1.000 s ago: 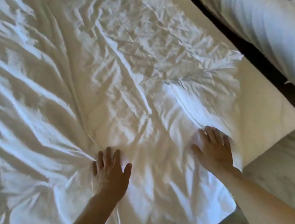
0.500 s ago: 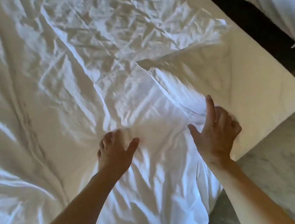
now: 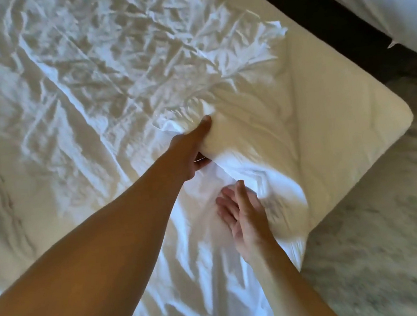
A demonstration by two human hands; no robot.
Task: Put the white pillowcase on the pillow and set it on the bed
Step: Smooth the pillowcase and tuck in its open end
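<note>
While the left hand (image 3: 192, 148) reaches forward, its grip pinching the pillowcase (image 3: 239, 138), the right hand (image 3: 243, 213) hovers flat, fingers straight

White crumpled pillowcase (image 3: 119, 71), cream mattress (image 3: 339, 106), grey-white marbled floor (image 3: 383, 242)

One head-worn wide-angle view looks forward and steeply down, close above the bed (image 3: 74, 126). Both forearms enter from the lower edge. Beyond the fingertips (image 3: 207, 119) lies crumpled linen; floor (image 3: 382, 229) shows to their right.
</note>
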